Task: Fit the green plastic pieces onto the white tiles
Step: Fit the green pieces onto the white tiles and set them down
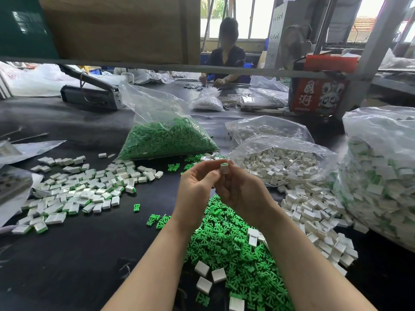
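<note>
White tile (224,168) — a small, smooth rectangular block with green plastic showing at its top end — is held up above the dark matte table (89,254), pinched between the fingertips of the left hand (197,189) and the right hand (241,191). Below lies a heap of glossy, branching green plastic pieces (233,248).

Bright, evenly daylit workshop scene, seen through a wide-angle lens.
Light enters from overexposed windows (247,16) behind; straight lines are bent at the edges, and glare is caught on plastic bags (381,131).
</note>
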`<state>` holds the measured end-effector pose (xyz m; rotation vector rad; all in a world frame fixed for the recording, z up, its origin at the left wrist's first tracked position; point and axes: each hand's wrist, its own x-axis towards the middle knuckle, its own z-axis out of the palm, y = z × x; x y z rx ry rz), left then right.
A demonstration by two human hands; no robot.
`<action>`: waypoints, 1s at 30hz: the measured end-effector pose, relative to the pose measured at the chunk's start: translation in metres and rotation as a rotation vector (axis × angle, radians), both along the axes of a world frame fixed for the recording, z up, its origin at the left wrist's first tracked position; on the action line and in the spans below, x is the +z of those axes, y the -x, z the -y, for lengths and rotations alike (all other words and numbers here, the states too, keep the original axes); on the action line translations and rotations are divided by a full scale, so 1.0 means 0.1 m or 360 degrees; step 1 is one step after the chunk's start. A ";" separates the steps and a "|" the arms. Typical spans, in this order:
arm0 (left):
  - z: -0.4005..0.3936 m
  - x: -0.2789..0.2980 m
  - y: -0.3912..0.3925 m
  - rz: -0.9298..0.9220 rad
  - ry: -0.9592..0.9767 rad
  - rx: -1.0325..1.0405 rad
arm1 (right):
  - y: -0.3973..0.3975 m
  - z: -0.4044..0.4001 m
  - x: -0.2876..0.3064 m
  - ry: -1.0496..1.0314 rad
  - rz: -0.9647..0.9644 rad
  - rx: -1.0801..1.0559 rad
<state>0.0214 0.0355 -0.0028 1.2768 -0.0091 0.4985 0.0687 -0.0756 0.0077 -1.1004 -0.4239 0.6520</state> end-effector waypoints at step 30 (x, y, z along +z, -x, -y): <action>-0.95 -0.07 0.04 -0.0169 0.1410 0.0604 | -0.41 0.49 -0.21 0.2282 0.1592 -0.0522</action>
